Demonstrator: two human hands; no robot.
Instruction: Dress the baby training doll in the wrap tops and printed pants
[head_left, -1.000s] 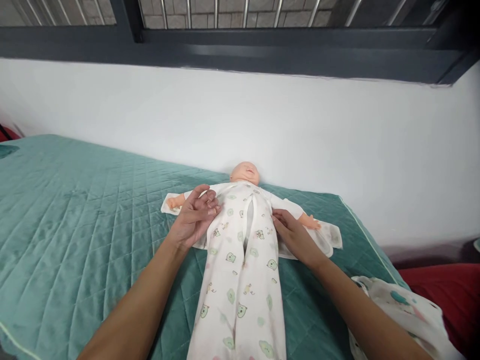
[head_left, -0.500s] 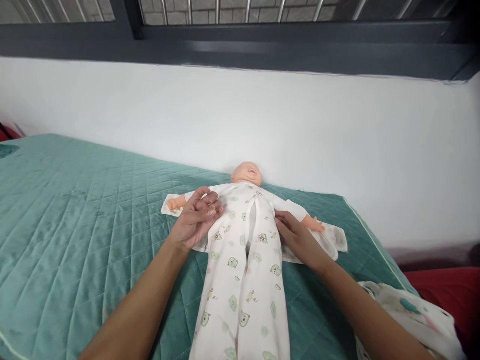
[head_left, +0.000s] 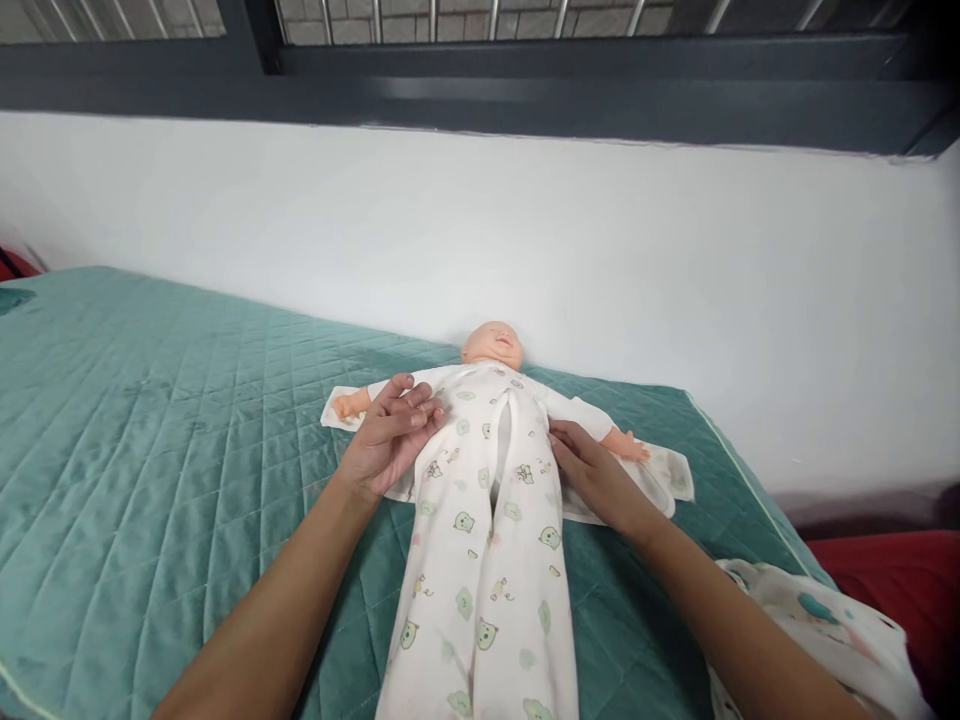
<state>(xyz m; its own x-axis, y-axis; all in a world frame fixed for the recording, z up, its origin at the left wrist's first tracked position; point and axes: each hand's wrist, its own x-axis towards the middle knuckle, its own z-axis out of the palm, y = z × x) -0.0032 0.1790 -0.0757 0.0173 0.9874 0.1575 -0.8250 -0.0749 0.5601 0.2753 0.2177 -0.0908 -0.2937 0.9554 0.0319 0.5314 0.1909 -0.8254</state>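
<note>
A baby doll (head_left: 493,345) lies on its back, its head toward the wall, arms spread in white sleeves (head_left: 577,412). Over its body lie white baby trousers (head_left: 480,580) printed with green animals, both legs stretched toward me and an open slit at the crotch. My left hand (head_left: 397,430) is at the left edge of the trousers, palm turned up, fingers loosely curled and apart, with nothing in it. My right hand (head_left: 596,475) rests along the opposite edge, fingers extended, their tips partly hidden against the cloth. A white printed garment (head_left: 679,475) is spread beneath the doll.
The doll lies on a green quilted cover (head_left: 187,430) whose piped edge runs along the right. A white wall (head_left: 480,230) and dark window frame (head_left: 562,100) stand behind. A crumpled printed cloth (head_left: 832,620) lies at lower right, beside red fabric (head_left: 900,570).
Both hands keep almost the same place and shape at the sides of the trousers. The whole view has shifted very slightly.
</note>
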